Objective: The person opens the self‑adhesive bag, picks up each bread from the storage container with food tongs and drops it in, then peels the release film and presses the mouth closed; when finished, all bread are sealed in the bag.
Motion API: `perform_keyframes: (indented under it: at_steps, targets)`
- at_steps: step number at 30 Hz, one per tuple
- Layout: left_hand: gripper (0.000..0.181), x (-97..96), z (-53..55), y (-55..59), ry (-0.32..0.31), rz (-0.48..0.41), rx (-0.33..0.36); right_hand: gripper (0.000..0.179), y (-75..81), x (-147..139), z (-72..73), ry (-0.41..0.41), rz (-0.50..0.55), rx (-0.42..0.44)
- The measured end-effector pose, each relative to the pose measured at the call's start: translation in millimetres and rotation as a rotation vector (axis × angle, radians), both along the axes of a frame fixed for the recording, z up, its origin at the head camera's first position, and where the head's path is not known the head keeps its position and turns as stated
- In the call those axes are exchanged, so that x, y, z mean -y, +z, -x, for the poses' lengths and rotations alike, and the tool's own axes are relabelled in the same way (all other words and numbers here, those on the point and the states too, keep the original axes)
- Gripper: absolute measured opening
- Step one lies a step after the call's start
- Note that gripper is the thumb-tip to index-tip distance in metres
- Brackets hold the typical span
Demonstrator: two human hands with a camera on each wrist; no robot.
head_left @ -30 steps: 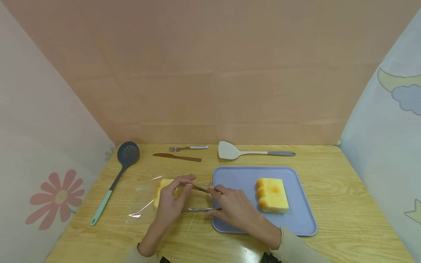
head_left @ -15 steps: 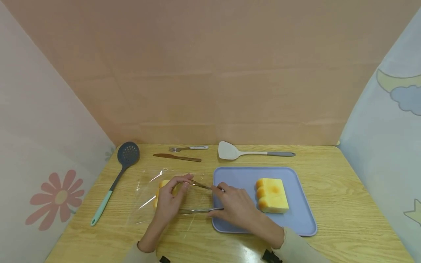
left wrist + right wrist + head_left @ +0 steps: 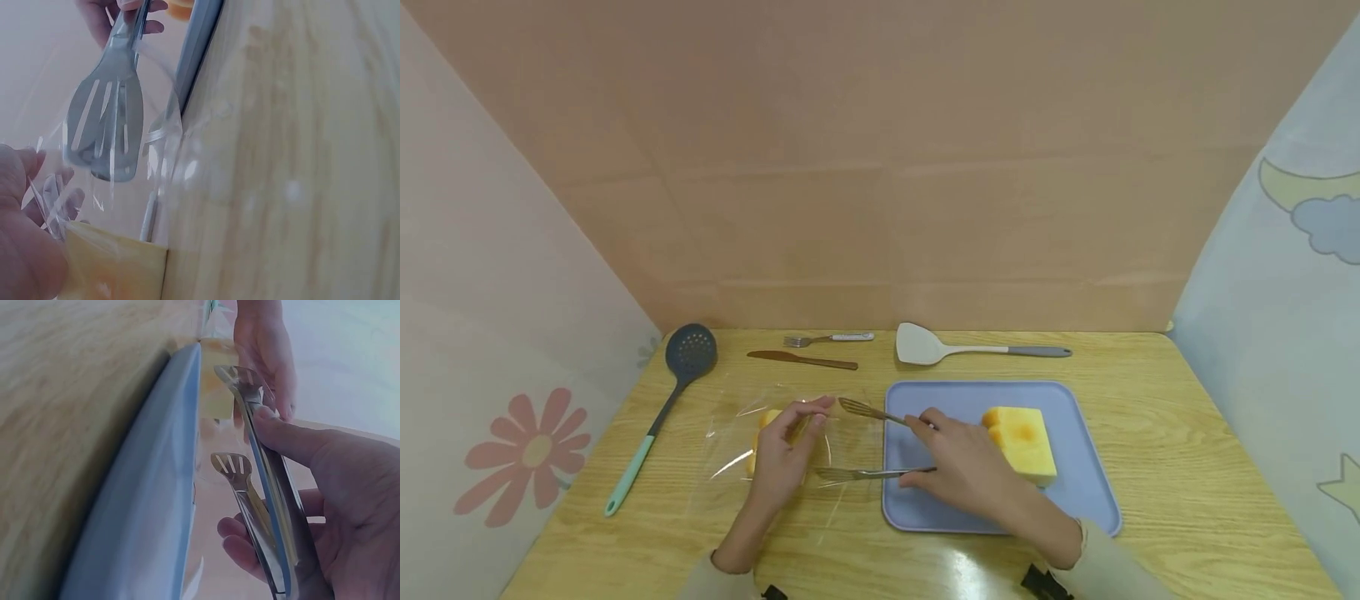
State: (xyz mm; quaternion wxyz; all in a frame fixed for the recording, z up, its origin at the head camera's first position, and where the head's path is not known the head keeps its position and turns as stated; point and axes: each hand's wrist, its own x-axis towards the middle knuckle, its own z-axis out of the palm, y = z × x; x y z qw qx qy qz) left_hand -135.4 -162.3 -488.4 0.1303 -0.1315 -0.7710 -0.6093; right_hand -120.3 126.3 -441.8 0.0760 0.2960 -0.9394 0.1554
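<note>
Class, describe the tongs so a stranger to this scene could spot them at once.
On the wooden table, find the lavender tray. The right hand, over its left part, holds the metal tongs, which reach left past its edge. Unlike the fork and knife farther back, they have two spread arms with slotted tips.

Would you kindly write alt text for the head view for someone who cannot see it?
A person's right hand holds spread tongs pointing toward the left hand, which holds clear plastic with bread visible through it. A second bread piece sits on a blue tray; behind lie a fork, knife and spatula, with a skimmer at left.
</note>
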Motion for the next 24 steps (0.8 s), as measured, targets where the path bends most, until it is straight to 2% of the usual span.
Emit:
perform_keyframes:
  at_steps: [12,24]
  targets:
    - [0.011,-0.5,0.7,-0.6,0.030,-0.010,0.005,0.076,15.4,-32,-6.0,-0.056,-0.005,-0.039]
    - [0.012,0.2,1.6,-1.5,0.026,-0.029,0.004,0.077,19.4,-59,-9.9,-0.088,0.002,-0.088]
